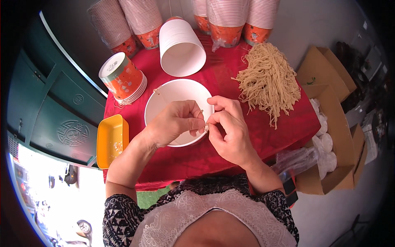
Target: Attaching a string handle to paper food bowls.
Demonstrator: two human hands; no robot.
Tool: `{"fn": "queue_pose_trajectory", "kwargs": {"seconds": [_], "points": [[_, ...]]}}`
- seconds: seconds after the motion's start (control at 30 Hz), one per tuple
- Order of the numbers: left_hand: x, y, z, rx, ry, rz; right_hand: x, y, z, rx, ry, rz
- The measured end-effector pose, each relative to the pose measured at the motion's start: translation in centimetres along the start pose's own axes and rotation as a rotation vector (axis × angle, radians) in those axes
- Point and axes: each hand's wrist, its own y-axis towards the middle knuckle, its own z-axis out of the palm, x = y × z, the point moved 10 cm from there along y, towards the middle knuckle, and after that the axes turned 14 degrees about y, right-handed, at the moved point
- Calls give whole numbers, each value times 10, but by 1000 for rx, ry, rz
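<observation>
Both of my hands meet over the near right rim of a round white paper bucket [164, 90] standing mouth up on the table. My left hand [175, 121] is closed in a pinch, and a short bit of tan cord [202, 116] shows at its fingertips. My right hand [230, 131] pinches close beside it, its fingertips at the same cord by the rim. Some tan cord also lies at the bucket's far left rim. To the right rests a big bundle of tan cords [269, 80], their loose ends spread over the cloth.
A red cloth [222, 154] covers the table. Around the bucket are an upturned stack of orange printed buckets [123, 80], white buckets lying on their side [183, 51], and a yellow tray [103, 144] with small white bits. Wrapped bucket stacks [228, 20] line the back; an open cardboard box [329, 164] stands right.
</observation>
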Motion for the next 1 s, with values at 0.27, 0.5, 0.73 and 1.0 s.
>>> {"fn": "queue_pose_trajectory", "kwargs": {"seconds": [0.27,0.5,0.73,1.0], "points": [[3,3,1,3,-6,-9,13,-6,2,-31,-22,-58],[3,3,-1,13,-36,-22,14,-11,3,-32,-49,-111],[3,2,-1,-1,-4,-23,11,-6,-4,7,37,-103],[-12,-4,0,-143,284,190,-3,3,-7,63,-98,-64]]}}
